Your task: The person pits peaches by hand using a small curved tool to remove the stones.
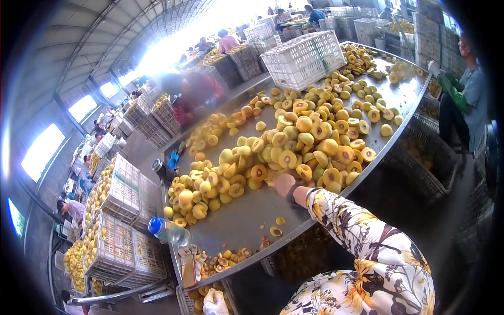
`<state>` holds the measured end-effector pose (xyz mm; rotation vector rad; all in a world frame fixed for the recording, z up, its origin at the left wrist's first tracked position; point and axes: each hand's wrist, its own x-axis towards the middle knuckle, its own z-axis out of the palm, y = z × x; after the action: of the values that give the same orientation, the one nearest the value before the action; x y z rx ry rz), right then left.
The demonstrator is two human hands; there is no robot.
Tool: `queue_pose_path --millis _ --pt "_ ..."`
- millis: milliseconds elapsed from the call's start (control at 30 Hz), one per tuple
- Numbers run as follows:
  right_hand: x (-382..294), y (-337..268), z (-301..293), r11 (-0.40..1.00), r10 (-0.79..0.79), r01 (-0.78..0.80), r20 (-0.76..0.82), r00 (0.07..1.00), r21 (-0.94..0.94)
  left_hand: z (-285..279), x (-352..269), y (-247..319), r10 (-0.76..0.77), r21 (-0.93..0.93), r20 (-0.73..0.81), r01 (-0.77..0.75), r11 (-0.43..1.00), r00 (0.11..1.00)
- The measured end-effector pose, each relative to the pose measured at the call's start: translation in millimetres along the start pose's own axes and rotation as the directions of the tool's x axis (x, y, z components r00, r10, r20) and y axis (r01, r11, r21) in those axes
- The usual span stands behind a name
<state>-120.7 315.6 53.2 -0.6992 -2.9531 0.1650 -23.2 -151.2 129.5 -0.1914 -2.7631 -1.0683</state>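
Note:
My right hand, bare and blurred, with a dark band at the wrist and a floral sleeve, touches the near side of a heap of halved yellow peaches on a metal table. Its fingertips are hidden, so its hold is unclear. At the bottom edge, what appears to be my left hand, in a whitish glove, is over a crate of peach pieces below the table edge; its fingers are not clear. Small peach pieces and pits lie along the near left edge of the table.
A blue-capped clear bottle, a dark flask and whitish gloves are at the table's left side. A white plastic crate stands on the far side. Opposite is a blurred person in red; another person sits at right.

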Motion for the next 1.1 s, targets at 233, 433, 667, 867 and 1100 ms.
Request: queue_pose_path --millis 233,433,667,867,1100 --pt "10 29 3 0.963 0.033 -0.046 0.054 0.998 0.264 70 36 71 0.069 -0.666 0.127 0.033 0.745 0.989" --pt "-19 -3 2 0.911 -0.218 0.183 0.057 0.974 0.370 165 78 150 0.066 -0.706 0.421 0.281 0.650 0.905" --pt "-43 -45 -8 0.902 -0.394 0.371 0.071 0.916 0.221 162 70 133 0.172 -0.846 0.234 0.113 0.522 0.957" --pt "-50 -40 -40 0.886 -0.181 0.111 0.116 0.977 0.451 149 70 107 -0.108 -0.823 0.403 0.411 0.393 0.909" --pt "-152 -92 -92 0.753 -0.363 0.449 -0.264 0.893 0.482 177 56 130 0.303 -0.708 0.608 0.674 -0.211 0.734"
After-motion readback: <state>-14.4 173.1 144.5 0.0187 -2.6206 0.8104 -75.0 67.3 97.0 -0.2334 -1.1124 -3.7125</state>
